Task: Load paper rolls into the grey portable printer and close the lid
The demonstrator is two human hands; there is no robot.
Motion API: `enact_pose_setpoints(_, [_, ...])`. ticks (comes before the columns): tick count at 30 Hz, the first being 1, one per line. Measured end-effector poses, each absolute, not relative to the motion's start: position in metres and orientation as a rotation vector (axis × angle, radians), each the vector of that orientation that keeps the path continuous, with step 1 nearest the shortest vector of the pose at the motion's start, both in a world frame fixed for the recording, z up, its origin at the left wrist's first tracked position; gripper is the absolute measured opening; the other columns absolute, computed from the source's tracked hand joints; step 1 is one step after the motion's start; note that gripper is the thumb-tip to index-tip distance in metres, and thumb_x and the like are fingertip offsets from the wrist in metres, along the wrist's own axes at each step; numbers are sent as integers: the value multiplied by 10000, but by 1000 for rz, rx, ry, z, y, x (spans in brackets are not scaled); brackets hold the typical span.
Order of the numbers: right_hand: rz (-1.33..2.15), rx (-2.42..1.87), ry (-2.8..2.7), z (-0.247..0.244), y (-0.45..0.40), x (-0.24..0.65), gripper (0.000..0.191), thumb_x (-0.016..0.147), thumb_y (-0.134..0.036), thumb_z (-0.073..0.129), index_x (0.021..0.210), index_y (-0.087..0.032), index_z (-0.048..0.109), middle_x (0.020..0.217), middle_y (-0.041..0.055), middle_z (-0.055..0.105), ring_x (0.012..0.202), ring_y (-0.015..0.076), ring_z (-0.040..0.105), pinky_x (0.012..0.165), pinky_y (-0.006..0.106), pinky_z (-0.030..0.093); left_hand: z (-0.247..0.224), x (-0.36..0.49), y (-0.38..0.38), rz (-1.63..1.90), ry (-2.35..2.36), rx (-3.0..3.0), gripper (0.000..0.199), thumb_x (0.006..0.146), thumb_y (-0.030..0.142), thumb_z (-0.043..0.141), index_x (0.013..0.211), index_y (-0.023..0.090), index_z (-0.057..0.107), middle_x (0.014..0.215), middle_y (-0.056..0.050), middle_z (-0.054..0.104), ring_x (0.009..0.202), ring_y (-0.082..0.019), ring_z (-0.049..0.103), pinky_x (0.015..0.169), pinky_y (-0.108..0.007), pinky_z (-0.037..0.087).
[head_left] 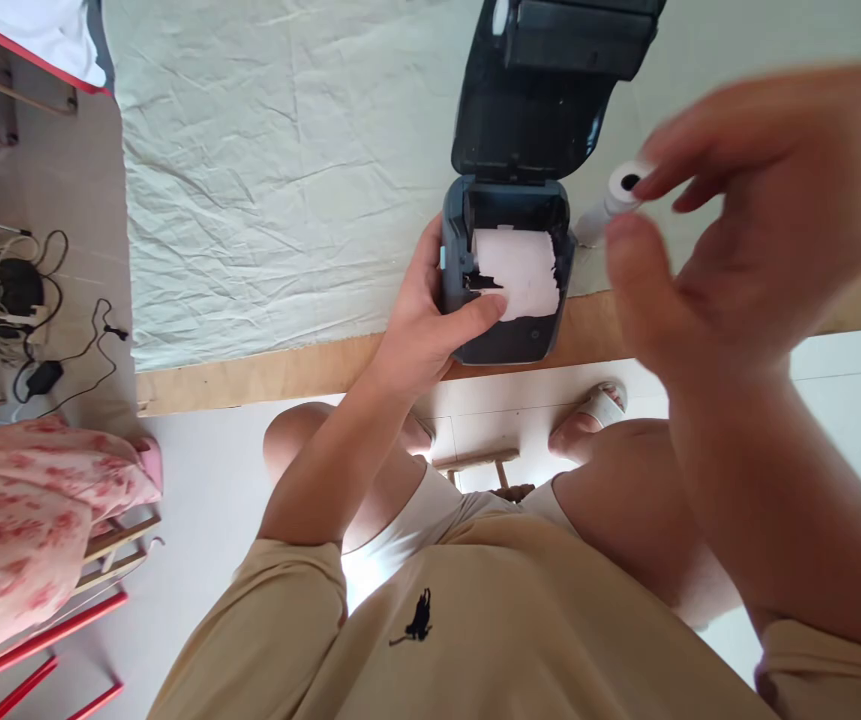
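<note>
A dark printer [505,345] stands at the table's front edge with its black lid [531,110] swung up and back. Inside it lies a white paper roll [524,265] with a ragged torn edge. My left hand [430,320] is closed round the printer's left side, its thumb over the paper's lower left edge. To the right, a second white roll [625,188] stands upright on the cloth. My right hand [745,210], blurred, is raised beside that roll with thumb and fingers apart; whether a fingertip touches the roll cannot be made out.
A pale green wrinkled cloth [287,180] covers the table, leaving a wooden front edge [265,380] bare. Left on the floor are tangled cables [14,300] and a pink floral cloth [17,500]. My knees are below the table edge.
</note>
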State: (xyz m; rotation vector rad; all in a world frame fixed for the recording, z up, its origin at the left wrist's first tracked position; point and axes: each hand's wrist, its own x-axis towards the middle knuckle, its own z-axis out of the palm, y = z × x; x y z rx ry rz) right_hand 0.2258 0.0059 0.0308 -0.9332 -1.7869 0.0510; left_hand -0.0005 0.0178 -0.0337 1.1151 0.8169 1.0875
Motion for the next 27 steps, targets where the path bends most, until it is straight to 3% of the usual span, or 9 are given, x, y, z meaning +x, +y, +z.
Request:
enact_pose_setpoints(3, [147,-1015,-1774,33,17,236,542,1128,-416,657,1654,-534,610,1616,-30,697,1160,257,827,841,415,634,-41,-2,21,1073,806,1145,1052,680,650,1031,1549,325,536,1275,-62,813,1171,-310,841,984,-455,724])
enact_pose_setpoints(6, [261,-996,-1734,34,17,235,513,1157,-502,630,1620,-711,560,1579,-116,667,1239,234,804,826,376,616,-51,-5,24,1093,772,1199,1073,674,683,1022,1569,343,538,1267,-54,804,1154,-304,836,952,-445,717])
enact_pose_setpoints(9, [301,-945,-1620,29,8,223,329,1113,-481,690,1432,-555,731,1208,-30,717,998,173,761,726,340,552,-60,-10,27,1099,739,1243,1124,672,714,1017,1612,365,508,1333,-62,785,1188,-318,833,974,-462,714])
enact_pose_setpoints(11, [369,-947,-1599,20,2,217,204,1083,-468,733,1272,-391,742,942,-11,629,760,139,641,637,324,499,-65,-12,28,1086,714,1268,1129,691,700,1014,1634,375,485,1423,-77,763,1273,-343,823,1017,-476,712])
enact_pose_setpoints(13, [437,-997,-1615,5,-1,216,240,1046,-503,794,1167,-322,693,812,-31,517,653,128,527,568,303,450,-68,-14,29,1078,666,1287,1119,710,657,1016,1646,387,465,1490,-83,739,1351,-357,803,1037,-473,714])
enact_pose_setpoints(15, [498,-1049,-1639,-8,0,221,396,962,-560,893,1188,-320,673,789,-45,479,624,123,485,531,286,428,-71,-15,31,1074,597,1302,1129,710,612,1019,1657,408,438,1484,-70,736,1337,-341,808,995,-447,728])
enact_pose_setpoints(19, [575,-1058,-1693,-15,5,232,684,807,-579,1025,1338,-352,658,757,-70,496,600,123,539,502,275,429,-78,-11,37,1082,580,1328,1231,633,623,1044,1669,431,407,1452,-51,730,1264,-309,812,929,-393,728])
enact_pose_setpoints(24, [228,-976,-1654,5,7,221,331,997,-506,896,1190,-311,712,642,-121,538,489,55,492,522,244,375,-83,-5,39,1060,665,1394,1333,627,868,953,1716,447,309,1417,-58,728,1212,-324,820,946,-459,698])
enact_pose_setpoints(27, [225,-990,-1649,15,5,215,217,1070,-462,807,1202,-318,712,681,-121,605,471,60,498,516,249,368,-81,-4,38,1061,697,1437,1383,605,949,922,1730,444,296,1439,-78,713,1201,-343,813,955,-486,680])
